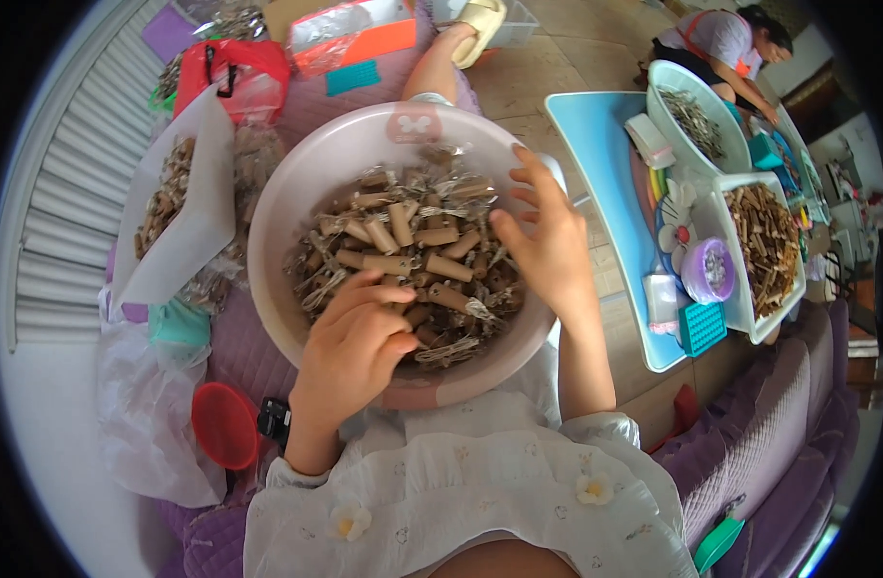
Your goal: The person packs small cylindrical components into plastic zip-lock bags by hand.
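A large pale pink basin [280, 193] sits in front of me, heaped with small tan cylinders [400, 223]. Bundles of thin pale cord [448, 353] and bits of clear wrapping lie among them; the exact kind of the pieces cannot be made out. My left hand [353, 339] is over the near left part of the heap. Its fingers are loosely bent and apart, with nothing visible in them. At the basin's right side is my right hand [547, 241], fingers spread near the rim and thumb toward the heap. It appears to hold nothing.
A tilted white bin [189, 226] of similar pieces stands left, near a red bowl [225, 425]. To the right, a blue-topped table [596, 144] bears a pale basin [730, 130], a white tray [794, 279] of brown pieces and a purple cup [708, 271]. Another person [721, 43] works beyond.
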{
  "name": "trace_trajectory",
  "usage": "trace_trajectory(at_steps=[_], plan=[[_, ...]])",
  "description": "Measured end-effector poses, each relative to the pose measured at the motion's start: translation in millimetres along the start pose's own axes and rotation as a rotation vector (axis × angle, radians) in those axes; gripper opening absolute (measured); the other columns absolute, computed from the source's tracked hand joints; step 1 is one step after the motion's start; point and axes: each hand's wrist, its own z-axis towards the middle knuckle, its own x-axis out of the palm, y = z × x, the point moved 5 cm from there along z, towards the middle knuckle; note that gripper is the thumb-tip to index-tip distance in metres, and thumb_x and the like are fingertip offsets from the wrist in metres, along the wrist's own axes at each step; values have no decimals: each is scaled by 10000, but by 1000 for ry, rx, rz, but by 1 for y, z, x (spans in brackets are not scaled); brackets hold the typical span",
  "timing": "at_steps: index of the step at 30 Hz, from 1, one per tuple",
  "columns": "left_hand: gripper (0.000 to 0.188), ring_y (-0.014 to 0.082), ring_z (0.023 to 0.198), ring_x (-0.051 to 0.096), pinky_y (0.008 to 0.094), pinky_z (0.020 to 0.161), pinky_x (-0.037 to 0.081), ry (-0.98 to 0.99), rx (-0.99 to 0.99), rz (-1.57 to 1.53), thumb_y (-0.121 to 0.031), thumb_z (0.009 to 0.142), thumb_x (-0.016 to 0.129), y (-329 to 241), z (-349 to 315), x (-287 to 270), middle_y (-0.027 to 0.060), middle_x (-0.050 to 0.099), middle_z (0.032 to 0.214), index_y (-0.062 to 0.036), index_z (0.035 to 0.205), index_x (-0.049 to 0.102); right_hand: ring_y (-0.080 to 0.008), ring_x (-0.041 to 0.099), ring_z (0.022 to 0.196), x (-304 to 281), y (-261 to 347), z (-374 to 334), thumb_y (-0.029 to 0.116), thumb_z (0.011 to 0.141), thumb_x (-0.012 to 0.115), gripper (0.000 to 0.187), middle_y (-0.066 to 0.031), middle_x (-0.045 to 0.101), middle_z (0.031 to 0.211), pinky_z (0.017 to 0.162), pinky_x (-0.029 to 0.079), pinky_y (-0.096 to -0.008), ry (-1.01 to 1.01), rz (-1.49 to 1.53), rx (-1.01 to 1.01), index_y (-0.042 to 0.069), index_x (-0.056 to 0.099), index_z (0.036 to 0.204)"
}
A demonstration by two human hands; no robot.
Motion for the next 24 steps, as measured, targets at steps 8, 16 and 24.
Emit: trace_trajectory(at_steps=[8,16,24], plan=[[240,217,562,529,281,506,394,-69,-233,57,-230,849,497,25,-24,-8,98,519,627,-18,739,524,-302,585,716,-192,-171,-58,53,725,591,164,-124,600,797,615,464,-409,-788,-886,419,43,565,887],[342,62,525,314,208,468,217,-219,-292,-51,-346,896,420,58,-53,-22,-9,375,620,-26,808,501,-322,540,863,-202,-248,-125,278,692,664,362,-142,542,896,695,468,-414,-737,-964,986,49,482,905],[296,143,529,396,274,477,327,-172,-157,18,-225,897,430,18,-26,-9,57,459,623,0,750,555,-321,577,790,-217,-252,-132,223,719,624,210,-141,575,827,644,475,-407,-769,-982,957,56,547,820]])
